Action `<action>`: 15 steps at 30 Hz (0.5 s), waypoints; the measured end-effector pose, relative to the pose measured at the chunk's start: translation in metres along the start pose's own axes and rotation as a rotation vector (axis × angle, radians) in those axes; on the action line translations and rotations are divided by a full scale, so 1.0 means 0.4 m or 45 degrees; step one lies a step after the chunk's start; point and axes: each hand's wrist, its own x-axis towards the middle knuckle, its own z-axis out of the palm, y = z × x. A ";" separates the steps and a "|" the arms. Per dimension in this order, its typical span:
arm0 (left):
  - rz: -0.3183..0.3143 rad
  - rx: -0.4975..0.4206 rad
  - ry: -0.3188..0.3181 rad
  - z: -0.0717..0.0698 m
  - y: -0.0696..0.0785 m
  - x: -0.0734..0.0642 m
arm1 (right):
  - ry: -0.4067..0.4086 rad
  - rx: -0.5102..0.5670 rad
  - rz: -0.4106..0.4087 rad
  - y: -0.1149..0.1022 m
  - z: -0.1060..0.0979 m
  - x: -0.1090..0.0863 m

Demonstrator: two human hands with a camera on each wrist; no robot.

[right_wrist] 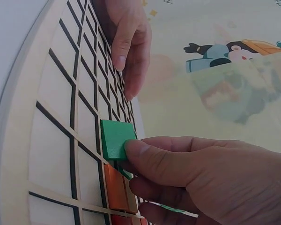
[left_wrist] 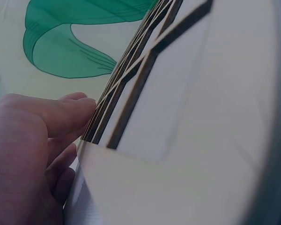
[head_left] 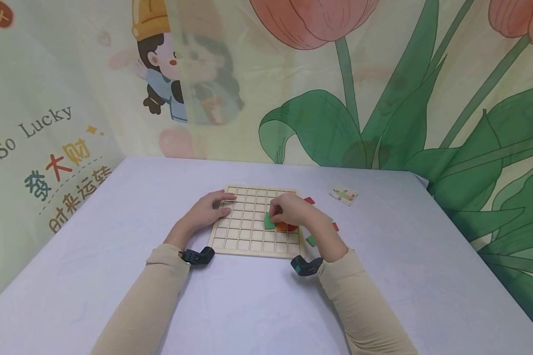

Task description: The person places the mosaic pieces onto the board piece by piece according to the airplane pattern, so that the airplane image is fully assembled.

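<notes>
A wooden grid board [head_left: 244, 231] lies flat on the white table. My right hand [head_left: 288, 209] pinches a green square tile [right_wrist: 118, 140] between thumb and fingers, close over the board's cells. Just beside it, orange tiles [right_wrist: 114, 186] sit in the grid, with a red tile [head_left: 292, 228] next to them, partly covered by the hand in the head view. My left hand [head_left: 209, 209] rests on the board's left edge, thumb and fingers relaxed and apart. In the left wrist view its fingertips [left_wrist: 86, 110] are right at the frame's rim.
Right of the board lie loose tiles, among them a red one [head_left: 309, 200] and a green one [head_left: 311, 240], partly behind the right forearm. A small patterned card [head_left: 344, 195] lies farther back on the right. A printed curtain [head_left: 231, 138] hangs behind the table [head_left: 244, 305].
</notes>
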 end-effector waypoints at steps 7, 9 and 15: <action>-0.007 -0.003 0.000 0.001 0.004 -0.001 | -0.048 -0.007 0.023 -0.004 -0.003 -0.004; -0.003 -0.004 0.001 0.000 0.003 -0.001 | -0.052 -0.016 0.029 -0.004 -0.004 -0.004; -0.001 0.007 0.000 -0.001 0.002 -0.001 | -0.061 -0.032 0.047 -0.004 -0.002 -0.005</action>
